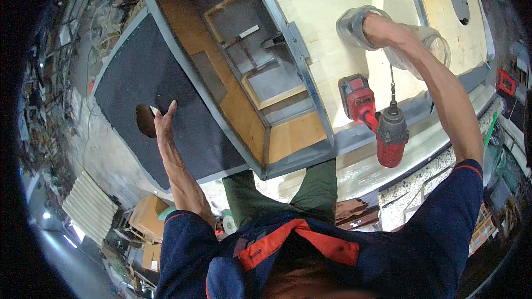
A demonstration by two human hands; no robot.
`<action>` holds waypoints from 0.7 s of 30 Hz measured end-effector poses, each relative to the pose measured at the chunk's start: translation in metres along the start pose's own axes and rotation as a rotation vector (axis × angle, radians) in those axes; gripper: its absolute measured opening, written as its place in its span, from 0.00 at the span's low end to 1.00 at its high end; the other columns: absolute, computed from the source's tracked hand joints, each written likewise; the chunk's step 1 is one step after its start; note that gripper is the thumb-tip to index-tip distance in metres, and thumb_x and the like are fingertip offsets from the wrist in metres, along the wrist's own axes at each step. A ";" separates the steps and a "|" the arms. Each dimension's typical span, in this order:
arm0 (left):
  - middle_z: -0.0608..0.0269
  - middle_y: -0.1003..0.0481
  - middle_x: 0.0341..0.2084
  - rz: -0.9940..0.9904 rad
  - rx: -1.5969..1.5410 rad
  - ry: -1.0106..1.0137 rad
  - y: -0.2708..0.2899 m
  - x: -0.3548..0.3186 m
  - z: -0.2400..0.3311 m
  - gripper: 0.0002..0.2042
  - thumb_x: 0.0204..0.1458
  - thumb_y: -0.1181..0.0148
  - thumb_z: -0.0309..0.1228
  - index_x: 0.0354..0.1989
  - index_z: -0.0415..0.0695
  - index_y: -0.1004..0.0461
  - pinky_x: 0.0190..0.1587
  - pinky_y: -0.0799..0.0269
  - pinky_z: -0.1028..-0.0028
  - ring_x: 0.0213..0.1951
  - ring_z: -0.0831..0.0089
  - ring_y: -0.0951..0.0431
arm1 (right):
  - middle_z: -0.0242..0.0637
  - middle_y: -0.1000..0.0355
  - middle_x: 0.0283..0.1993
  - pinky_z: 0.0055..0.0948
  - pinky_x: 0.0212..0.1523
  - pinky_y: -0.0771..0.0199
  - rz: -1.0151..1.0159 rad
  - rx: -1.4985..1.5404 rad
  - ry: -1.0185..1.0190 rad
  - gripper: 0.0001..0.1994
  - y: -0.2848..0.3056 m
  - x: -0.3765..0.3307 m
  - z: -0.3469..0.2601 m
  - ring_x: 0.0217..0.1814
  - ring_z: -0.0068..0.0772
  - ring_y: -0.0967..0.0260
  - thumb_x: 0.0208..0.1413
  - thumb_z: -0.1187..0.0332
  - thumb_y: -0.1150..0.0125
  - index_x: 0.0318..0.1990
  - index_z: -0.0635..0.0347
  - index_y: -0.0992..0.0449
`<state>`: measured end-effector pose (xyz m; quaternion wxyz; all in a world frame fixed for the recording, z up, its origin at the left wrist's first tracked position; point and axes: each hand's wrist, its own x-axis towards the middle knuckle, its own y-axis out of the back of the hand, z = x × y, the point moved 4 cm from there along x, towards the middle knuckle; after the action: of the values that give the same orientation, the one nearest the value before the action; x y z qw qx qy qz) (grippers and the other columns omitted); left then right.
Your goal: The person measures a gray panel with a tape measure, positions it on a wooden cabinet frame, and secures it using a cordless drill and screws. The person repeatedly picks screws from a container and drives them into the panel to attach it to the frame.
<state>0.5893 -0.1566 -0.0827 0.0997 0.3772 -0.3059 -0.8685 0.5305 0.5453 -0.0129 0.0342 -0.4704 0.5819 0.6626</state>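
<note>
My left hand (pixel 164 119) is at a round hole (pixel 145 120) in a dark-covered panel (pixel 122 75). Its thumb lies along the surface, and the other fingers curl at the rim, partly hidden. Up on the right, my right hand (pixel 377 29) reaches into the mouth of a clear jar (pixel 350 26); its fingers are hidden inside. Another clear jar (pixel 438 49) lies beside it, under my forearm. Nearest that arm, a red and black cordless drill (pixel 389 138) with a long bit rests on the pale plywood board (pixel 321 0).
Between my hands stands an open, grey-edged wooden box (pixel 208 80) with inner frames. A metal hinge (pixel 298 41) sits on its right edge. The plywood has a round hole (pixel 459 3) at far right. Cardboard boxes (pixel 148 218) and a ribbed pale sheet (pixel 90 206) stand at lower left.
</note>
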 end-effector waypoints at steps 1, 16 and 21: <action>0.54 0.24 0.50 -0.026 -0.051 0.001 -0.002 -0.003 0.003 0.36 0.47 0.26 0.43 0.59 0.31 0.32 0.59 0.35 0.67 0.53 0.62 0.26 | 0.48 0.21 0.43 0.39 0.50 0.26 0.003 0.070 0.002 0.16 0.007 -0.002 -0.002 0.44 0.48 0.23 0.47 0.77 0.41 0.46 0.65 0.21; 0.45 0.36 0.63 -0.070 -0.143 0.089 -0.006 -0.005 0.004 0.48 0.48 0.26 0.42 0.68 0.25 0.49 0.68 0.45 0.64 0.65 0.59 0.36 | 0.50 0.25 0.28 0.42 0.36 0.27 0.458 0.545 -0.212 0.06 0.071 -0.065 -0.009 0.32 0.48 0.25 0.51 0.76 0.43 0.34 0.69 0.23; 0.46 0.34 0.62 0.067 -0.063 0.122 -0.004 -0.007 0.002 0.43 0.49 0.27 0.42 0.65 0.24 0.42 0.67 0.44 0.65 0.65 0.59 0.36 | 0.31 0.27 0.29 0.28 0.35 0.26 0.433 1.281 -0.167 0.06 0.088 -0.106 -0.030 0.32 0.21 0.30 0.56 0.71 0.37 0.36 0.66 0.22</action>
<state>0.5934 -0.1499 -0.0794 0.1591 0.4155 -0.2843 -0.8493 0.5546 0.5468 0.1263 0.2175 -0.1775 0.9358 0.2132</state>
